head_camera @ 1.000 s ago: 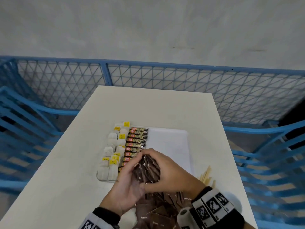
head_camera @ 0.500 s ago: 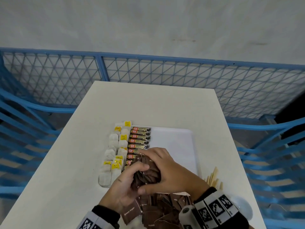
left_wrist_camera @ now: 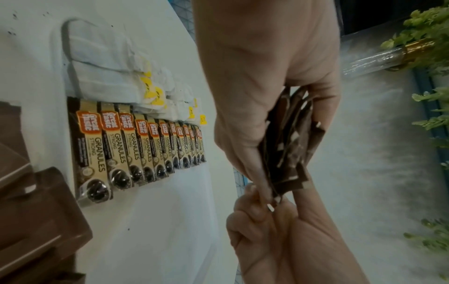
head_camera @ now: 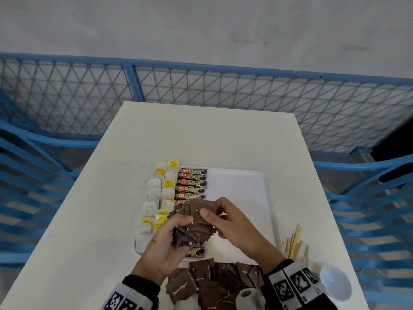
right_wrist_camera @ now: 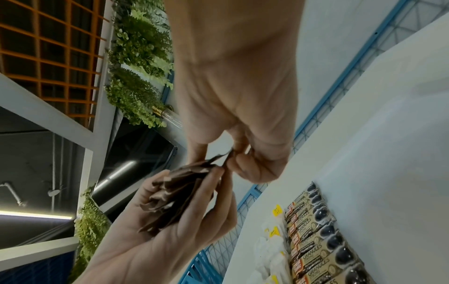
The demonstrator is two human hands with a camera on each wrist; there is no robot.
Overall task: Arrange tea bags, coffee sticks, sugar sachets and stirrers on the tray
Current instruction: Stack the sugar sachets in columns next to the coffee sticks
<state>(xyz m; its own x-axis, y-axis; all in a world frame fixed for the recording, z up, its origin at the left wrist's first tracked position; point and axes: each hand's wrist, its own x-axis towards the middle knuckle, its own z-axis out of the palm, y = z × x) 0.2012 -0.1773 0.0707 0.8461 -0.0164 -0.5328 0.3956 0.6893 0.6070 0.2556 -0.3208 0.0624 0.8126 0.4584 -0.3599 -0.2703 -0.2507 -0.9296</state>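
My left hand [head_camera: 172, 231] grips a fanned stack of brown sugar sachets [head_camera: 192, 231] above the near part of the white tray [head_camera: 245, 193]. At the stack's top, my right hand [head_camera: 214, 211] pinches one sachet [head_camera: 202, 208] between thumb and fingers. The same stack of sachets [left_wrist_camera: 289, 146] shows in the left wrist view, and the sachets [right_wrist_camera: 175, 194] again in the right wrist view. On the tray's left side lie a column of white tea bags [head_camera: 156, 198] with yellow tags and a column of coffee sticks [head_camera: 192, 182]. More sugar sachets [head_camera: 212, 283] are heaped on the table near me.
Wooden stirrers [head_camera: 292, 242] lie on the white table [head_camera: 201, 135] right of the tray. A clear round lid or bowl [head_camera: 335, 283] sits at the near right corner. Blue mesh fencing [head_camera: 223, 90] surrounds the table. The tray's right half is bare.
Both hands have risen slightly with the sachet stack. My right hand shifted from covering the stack to pinching one sachet at its top.
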